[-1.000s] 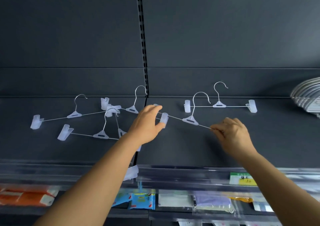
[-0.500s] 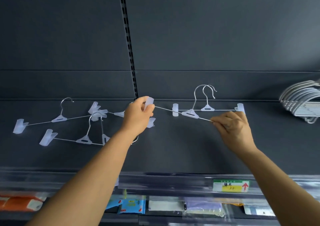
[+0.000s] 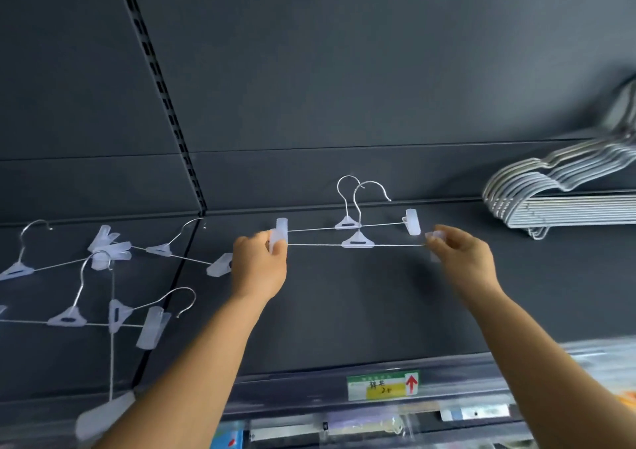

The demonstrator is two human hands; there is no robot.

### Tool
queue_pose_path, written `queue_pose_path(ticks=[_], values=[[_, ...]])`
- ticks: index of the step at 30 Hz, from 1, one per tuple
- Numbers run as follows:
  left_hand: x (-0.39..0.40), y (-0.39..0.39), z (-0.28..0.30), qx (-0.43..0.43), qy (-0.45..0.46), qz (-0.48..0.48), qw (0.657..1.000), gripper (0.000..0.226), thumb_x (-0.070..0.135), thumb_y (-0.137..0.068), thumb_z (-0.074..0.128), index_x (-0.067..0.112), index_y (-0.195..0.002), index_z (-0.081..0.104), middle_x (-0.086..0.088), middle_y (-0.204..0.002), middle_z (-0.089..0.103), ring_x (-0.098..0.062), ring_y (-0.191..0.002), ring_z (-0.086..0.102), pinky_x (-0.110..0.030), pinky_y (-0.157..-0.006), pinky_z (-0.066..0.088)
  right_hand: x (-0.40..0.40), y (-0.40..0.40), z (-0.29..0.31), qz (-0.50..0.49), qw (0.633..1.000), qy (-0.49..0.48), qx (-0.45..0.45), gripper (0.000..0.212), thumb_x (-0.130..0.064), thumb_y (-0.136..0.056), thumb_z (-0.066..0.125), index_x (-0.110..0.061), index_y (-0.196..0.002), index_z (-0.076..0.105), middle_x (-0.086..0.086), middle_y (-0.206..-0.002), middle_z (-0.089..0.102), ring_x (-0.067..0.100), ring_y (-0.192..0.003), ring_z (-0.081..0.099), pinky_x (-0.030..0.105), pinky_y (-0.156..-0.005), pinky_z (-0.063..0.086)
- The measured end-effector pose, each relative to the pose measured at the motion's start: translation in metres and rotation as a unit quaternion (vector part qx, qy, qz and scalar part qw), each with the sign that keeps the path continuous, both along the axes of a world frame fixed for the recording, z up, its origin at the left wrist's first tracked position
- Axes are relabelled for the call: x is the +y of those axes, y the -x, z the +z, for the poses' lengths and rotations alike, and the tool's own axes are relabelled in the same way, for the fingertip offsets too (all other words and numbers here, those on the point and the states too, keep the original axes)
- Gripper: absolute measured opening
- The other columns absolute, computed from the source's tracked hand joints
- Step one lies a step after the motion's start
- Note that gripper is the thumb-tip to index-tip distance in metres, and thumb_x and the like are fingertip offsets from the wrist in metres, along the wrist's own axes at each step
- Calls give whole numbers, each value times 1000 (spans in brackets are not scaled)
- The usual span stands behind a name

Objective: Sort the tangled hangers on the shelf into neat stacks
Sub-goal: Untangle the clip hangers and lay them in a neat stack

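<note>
I hold a clear clip hanger (image 3: pixel 358 241) level just above the dark shelf (image 3: pixel 344 311). My left hand (image 3: pixel 258 269) grips its left clip, and my right hand (image 3: pixel 461 259) pinches its right clip. Directly behind it a second clip hanger (image 3: pixel 347 223) lies on the shelf, parallel, with its hook pointing to the back wall. To the left, several more clip hangers (image 3: pixel 103 269) lie crossed over each other in a tangle.
A stack of white wire hangers (image 3: pixel 557 197) sits at the shelf's right end. A clear price rail with a green and yellow label (image 3: pixel 382 385) runs along the front edge. One tangled hanger's clip (image 3: pixel 103 417) hangs over that edge at the left.
Both hands carried the held hanger right and back, levelling it until it sits parallel, just in front of the lying hanger. The right hand shifted from the wire to the end clip.
</note>
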State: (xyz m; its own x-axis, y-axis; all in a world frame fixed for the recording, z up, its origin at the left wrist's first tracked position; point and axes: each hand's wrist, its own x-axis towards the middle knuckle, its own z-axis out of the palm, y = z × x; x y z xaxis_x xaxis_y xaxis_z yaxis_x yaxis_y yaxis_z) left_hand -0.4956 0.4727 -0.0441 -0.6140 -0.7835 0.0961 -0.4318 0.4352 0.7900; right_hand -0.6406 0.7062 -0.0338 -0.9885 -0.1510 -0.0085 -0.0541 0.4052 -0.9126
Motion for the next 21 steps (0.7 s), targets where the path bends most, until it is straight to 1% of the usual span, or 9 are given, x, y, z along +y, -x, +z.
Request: queue_pose_path(ticks=[2,4,5,7,10,13,15,18,21], values=[[2,6,-7,-34,24,5,999,30,16,-90,46,6,-62,46,-13,-72,50,-27,-66,43,-29,-53,31,2,4,-4,3,999,-32,8,25,-22,-88,56,1,-96,63,21,-85,64,29,-71,55,33,-68,46],[3,10,-13,-62,41,10,997,25,18,-89,48,10,-66,48,-15,-79,55,-27,-66,48,-30,-54,33,2,9,-8,3,998,-63,11,26,-23,-89,55,1,-95,64,20,-95,67,37,-85,60,40,-78,50],[3,12,-16,-69,48,13,996,18,19,-89,49,10,-74,53,-15,-82,59,-28,-68,51,-30,-55,35,3,12,-10,7,997,-75,12,25,-23,-89,55,-1,-93,65,18,-90,68,35,-83,60,39,-78,49],[2,14,-22,-77,62,20,995,15,22,-88,52,8,-86,59,-14,-83,63,-27,-70,53,-30,-55,35,2,18,-14,10,997,-81,13,20,-26,-89,57,-9,-94,66,5,-75,67,24,-78,59,33,-73,44],[0,14,-31,-97,92,29,991,17,25,-87,54,10,-87,63,-13,-82,64,-26,-69,54,-29,-53,32,0,24,-17,4,997,-82,11,19,-30,-86,62,-16,-99,63,-9,-70,63,19,-83,62,27,-73,40],[-3,15,-36,-97,101,33,990,19,26,-88,54,12,-89,66,-13,-81,63,-25,-68,54,-29,-48,29,-4,26,-16,14,996,-87,16,20,-30,-87,62,-15,-100,65,-7,-71,63,17,-79,59,26,-72,40],[-5,16,-37,-91,105,33,990,20,27,-88,54,12,-83,65,-13,-79,63,-23,-66,53,-27,-46,26,-4,26,-15,24,995,-94,25,22,-31,-89,59,-12,-96,68,0,-76,67,23,-80,60,29,-70,42],[-7,16,-38,-92,113,36,989,22,28,-87,55,12,-73,61,-13,-75,62,-23,-61,51,-26,-44,24,-3,27,-15,38,992,-115,45,27,-33,-91,55,-10,-95,69,8,-90,71,29,-90,62,34,-75,47],[-7,18,-36,-81,104,42,990,20,26,-84,58,14,-68,54,-9,-70,61,-23,-59,49,-27,-44,24,-3,30,-16,32,992,-112,46,27,-32,-91,57,-8,-102,65,8,-97,71,29,-89,60,35,-74,44]])
